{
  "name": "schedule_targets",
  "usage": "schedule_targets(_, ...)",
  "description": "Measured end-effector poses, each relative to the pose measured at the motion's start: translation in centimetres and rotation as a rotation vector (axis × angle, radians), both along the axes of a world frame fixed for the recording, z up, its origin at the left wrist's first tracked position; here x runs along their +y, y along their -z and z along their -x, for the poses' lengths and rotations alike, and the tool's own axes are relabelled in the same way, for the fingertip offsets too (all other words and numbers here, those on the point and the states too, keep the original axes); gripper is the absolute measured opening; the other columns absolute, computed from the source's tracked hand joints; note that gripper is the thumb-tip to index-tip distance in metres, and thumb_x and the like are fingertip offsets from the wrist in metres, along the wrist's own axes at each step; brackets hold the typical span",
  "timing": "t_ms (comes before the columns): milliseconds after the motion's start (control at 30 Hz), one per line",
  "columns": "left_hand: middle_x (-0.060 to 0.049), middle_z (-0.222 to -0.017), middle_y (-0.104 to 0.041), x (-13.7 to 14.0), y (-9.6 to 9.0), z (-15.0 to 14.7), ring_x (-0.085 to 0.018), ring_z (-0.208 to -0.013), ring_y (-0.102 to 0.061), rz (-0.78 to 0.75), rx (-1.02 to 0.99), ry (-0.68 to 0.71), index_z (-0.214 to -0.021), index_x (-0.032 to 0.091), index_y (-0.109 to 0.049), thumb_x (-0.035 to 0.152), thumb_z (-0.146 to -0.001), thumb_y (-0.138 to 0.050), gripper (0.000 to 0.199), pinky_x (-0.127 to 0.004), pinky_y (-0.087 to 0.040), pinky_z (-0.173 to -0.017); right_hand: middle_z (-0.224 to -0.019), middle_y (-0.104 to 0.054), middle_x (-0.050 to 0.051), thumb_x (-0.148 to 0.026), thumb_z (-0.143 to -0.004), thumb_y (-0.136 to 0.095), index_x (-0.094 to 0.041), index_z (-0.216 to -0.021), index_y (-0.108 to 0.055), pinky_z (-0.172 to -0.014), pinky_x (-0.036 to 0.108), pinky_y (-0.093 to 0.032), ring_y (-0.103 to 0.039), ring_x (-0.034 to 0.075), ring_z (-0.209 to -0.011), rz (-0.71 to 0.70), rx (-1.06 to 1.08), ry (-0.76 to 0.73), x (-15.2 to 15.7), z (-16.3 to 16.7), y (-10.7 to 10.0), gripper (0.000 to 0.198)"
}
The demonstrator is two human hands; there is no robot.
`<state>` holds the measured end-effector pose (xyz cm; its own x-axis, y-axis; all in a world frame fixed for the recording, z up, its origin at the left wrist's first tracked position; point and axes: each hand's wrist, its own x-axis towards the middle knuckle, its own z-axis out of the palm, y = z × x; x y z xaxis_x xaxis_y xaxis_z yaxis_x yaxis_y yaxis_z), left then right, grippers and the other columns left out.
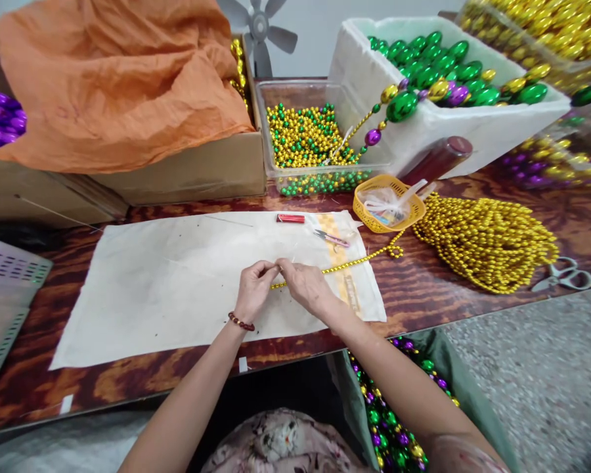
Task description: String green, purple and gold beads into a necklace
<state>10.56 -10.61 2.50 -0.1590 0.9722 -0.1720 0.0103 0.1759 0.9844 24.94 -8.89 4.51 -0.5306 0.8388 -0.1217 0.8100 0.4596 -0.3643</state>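
Note:
My left hand (pixel 255 284), with a brown bead bracelet (pixel 241 322) at its wrist, is closed in a pinch. Its fingertips meet those of my right hand (pixel 305 284), also pinched, over the white cloth (pixel 142 289). What the fingertips hold is too small to make out. A gold bead string (pixel 349 265) passes under my right hand; a short bit of it shows between the hands, and the other end curls off the cloth's right edge. Beyond the hands lie thread snips (pixel 331 238) and a small red object (pixel 290 218).
Right of the cloth are a yellow basket (pixel 389 203), a heap of gold bead strings (pixel 487 243) and grey scissors (pixel 564 274). Behind stand a clear bin of beads (pixel 325 169), a white foam box (pixel 473 135) and a cardboard box (pixel 187 167) under orange cloth. A green-lined sack (pixel 453 355) hangs below.

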Motion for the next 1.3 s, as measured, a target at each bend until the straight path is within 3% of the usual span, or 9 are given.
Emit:
schedule_targets(167, 0.002, -0.060, -0.058, 0.1, -0.7, 0.5, -0.012, -0.060, -0.046, -0.054, 0.174, 0.011, -0.061, 0.019, -0.064, 0.028, -0.074, -0.063, 0.016, -0.026, -0.034, -0.059, -0.089, -0.075, 0.016, -0.013, -0.102, -0.039, -0.018, -0.114, -0.055, -0.067, 0.031, -0.046, -0.071, 0.028, -0.078, 0.007, -0.160, -0.005, 0.9, 0.9, -1.4, 0.020)
schedule_targets(267, 0.004, -0.052, -0.048, 0.3, -0.9, 0.7, -0.010, -0.052, -0.040, 0.026, 0.017, 0.025, -0.059, 0.018, -0.062, 0.026, -0.070, -0.061, 0.014, -0.025, -0.030, -0.054, -0.096, -0.073, 0.016, -0.010, -0.100, -0.042, -0.018, -0.110, -0.059, -0.070, 0.032, -0.048, -0.070, 0.028, -0.087, -0.016, -0.089, -0.050, 1.4, 1.0, -1.3, 0.021)
schedule_targets(400, 0.005, -0.050, -0.046, 0.2, -0.4, 0.8, -0.008, -0.048, -0.037, 0.099, -0.272, -0.014, -0.065, 0.018, -0.065, 0.031, -0.069, -0.066, 0.014, -0.024, -0.030, -0.051, -0.122, -0.067, 0.015, -0.006, -0.095, -0.046, -0.019, -0.101, -0.066, -0.091, 0.037, -0.050, -0.063, 0.026, -0.113, 0.000, 0.312, -0.019, 1.9, 0.4, 0.2, 0.024)
schedule_targets(500, 0.004, -0.052, -0.049, -0.2, 0.0, 0.7, -0.009, -0.051, -0.042, 0.028, -0.219, -0.044, -0.068, 0.017, -0.068, 0.033, -0.071, -0.069, 0.016, -0.025, -0.033, -0.054, -0.125, -0.066, 0.011, -0.017, -0.094, -0.054, -0.020, -0.095, -0.070, -0.103, 0.040, -0.045, -0.060, 0.023, -0.119, 0.142, 0.724, 0.095, 2.0, 0.2, 1.8, 0.017)
schedule_targets(633, 0.004, -0.054, -0.051, -0.6, 0.2, 0.3, -0.010, -0.054, -0.044, -0.033, -0.125, -0.058, -0.067, 0.017, -0.068, 0.033, -0.074, -0.070, 0.018, -0.025, -0.035, -0.056, -0.113, -0.070, 0.008, -0.032, -0.084, -0.067, -0.020, -0.081, -0.070, -0.094, 0.037, -0.048, -0.064, 0.023, -0.106, 0.377, 1.071, 0.345, 1.8, 1.1, 3.0, 0.013)
schedule_targets(867, 0.004, -0.053, -0.051, -0.8, 0.2, -0.3, -0.008, -0.052, -0.043, 0.041, -0.380, -0.150, -0.071, 0.016, -0.067, 0.040, -0.072, -0.076, 0.025, -0.024, -0.035, -0.053, -0.096, -0.063, 0.006, -0.042, -0.083, -0.060, -0.021, -0.082, -0.060, -0.085, 0.032, -0.048, -0.060, 0.021, -0.091, 0.321, 1.150, 0.500, 0.3, 3.1, 3.2, 0.021)
schedule_targets(967, 0.007, -0.051, -0.044, -1.0, 0.0, -0.1, -0.006, -0.049, -0.037, 0.048, -0.470, -0.112, -0.072, 0.016, -0.066, 0.042, -0.071, -0.079, 0.029, -0.022, -0.031, -0.051, -0.095, -0.062, 0.005, -0.046, -0.084, -0.058, -0.023, -0.083, -0.054, -0.086, 0.033, -0.048, -0.060, 0.021, -0.094, 0.408, 1.240, 0.544, 0.4, 2.9, 3.0, 0.024)
schedule_targets(1100, 0.010, -0.049, -0.030, -1.3, -0.3, 0.1, -0.004, -0.044, -0.024, 0.067, -0.435, -0.005, -0.069, 0.016, -0.063, 0.046, -0.072, -0.079, 0.034, -0.022, -0.021, -0.046, -0.086, -0.059, 0.004, -0.044, -0.079, -0.066, -0.024, -0.079, -0.049, -0.090, 0.036, -0.050, -0.062, 0.021, -0.093, 0.571, 1.528, 0.607, 1.2, 1.9, 1.9, 0.026)
schedule_targets(1300, 0.010, -0.047, -0.030, -1.2, -1.1, -0.3, -0.004, -0.043, -0.022, 0.051, -0.426, 0.070, -0.068, 0.016, -0.061, 0.045, -0.073, -0.079, 0.035, -0.021, -0.018, -0.045, -0.082, -0.060, 0.003, -0.037, -0.077, -0.073, -0.024, -0.077, -0.053, -0.087, 0.039, -0.054, -0.061, 0.020, -0.081, 0.757, 1.772, 0.642, 2.0, 1.4, 0.9, 0.024)
